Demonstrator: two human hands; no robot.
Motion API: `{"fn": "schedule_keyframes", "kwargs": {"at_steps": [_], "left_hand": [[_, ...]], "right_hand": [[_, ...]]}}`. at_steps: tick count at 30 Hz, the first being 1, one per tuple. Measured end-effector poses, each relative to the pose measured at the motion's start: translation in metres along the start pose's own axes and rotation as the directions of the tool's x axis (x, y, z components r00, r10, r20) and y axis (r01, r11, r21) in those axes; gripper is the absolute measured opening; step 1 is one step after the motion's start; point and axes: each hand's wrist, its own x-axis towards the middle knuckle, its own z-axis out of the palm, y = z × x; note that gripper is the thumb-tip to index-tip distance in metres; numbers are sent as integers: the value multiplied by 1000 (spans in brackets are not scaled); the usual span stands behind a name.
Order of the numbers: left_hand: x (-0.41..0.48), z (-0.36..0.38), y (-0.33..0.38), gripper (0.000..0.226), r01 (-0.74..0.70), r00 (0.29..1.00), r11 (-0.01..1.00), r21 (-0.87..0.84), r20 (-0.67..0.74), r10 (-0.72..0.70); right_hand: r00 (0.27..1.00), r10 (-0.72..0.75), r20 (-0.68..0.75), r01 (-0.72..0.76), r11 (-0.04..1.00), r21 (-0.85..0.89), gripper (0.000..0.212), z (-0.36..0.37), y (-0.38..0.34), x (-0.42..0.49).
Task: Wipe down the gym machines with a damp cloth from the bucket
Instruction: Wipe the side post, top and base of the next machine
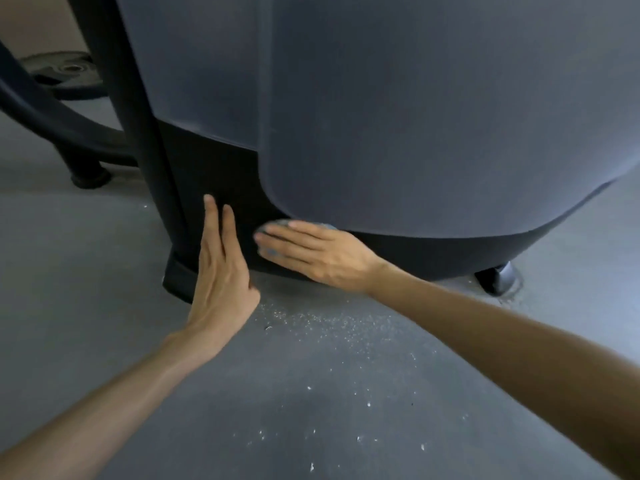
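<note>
A gym machine fills the upper view, with a large grey-blue cover [398,116] above a black lower casing [214,174]. My right hand [311,252] lies flat with straight fingers on the black casing, just under the cover's lower edge. It presses a blue cloth [282,223] against the casing, and only the cloth's edges show around the fingers. My left hand [221,271] rests flat on the casing's left corner, fingers straight and pointing up. No bucket is in view.
The machine stands on a grey floor [104,271] speckled with white crumbs near its base. One black foot [498,277] sits at the right. A curved black frame tube with a foot [90,174] stands at the left. A weight plate [65,69] lies behind it.
</note>
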Motion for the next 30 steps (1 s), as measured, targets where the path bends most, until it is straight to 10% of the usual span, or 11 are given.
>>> {"fn": "schedule_keyframes", "kwargs": {"at_steps": [9,15,18,20,23,27,28,30], "left_hand": [[-23,27,20,108,-83,995,996,-37,49,85],[-36,41,39,107,-95,988,992,-86,114,104],[-40,45,40,106,-126,983,991,-53,129,132],[-42,48,40,106,-138,981,990,-37,129,142],[-43,53,39,113,-155,979,987,-36,131,158],[-42,62,44,116,-152,979,987,-46,129,157],[-42,64,46,115,-153,980,987,-54,122,159],[-41,68,49,110,-160,980,985,-67,107,167]], "right_hand": [[765,629,139,-641,721,264,66,-21,-47,-91],[87,972,217,-895,-19,447,99,-17,-96,-93],[-453,874,176,-685,-467,559,84,-15,-91,-75],[-683,719,131,-510,-597,619,70,-18,-70,-62],[-629,767,128,-503,-527,686,65,-26,-64,-26],[-141,972,190,-712,-233,662,82,-21,-105,-13],[-106,977,185,-737,-203,645,86,-17,-106,-27],[-259,954,149,-731,-295,615,88,-12,-96,-54]]}}
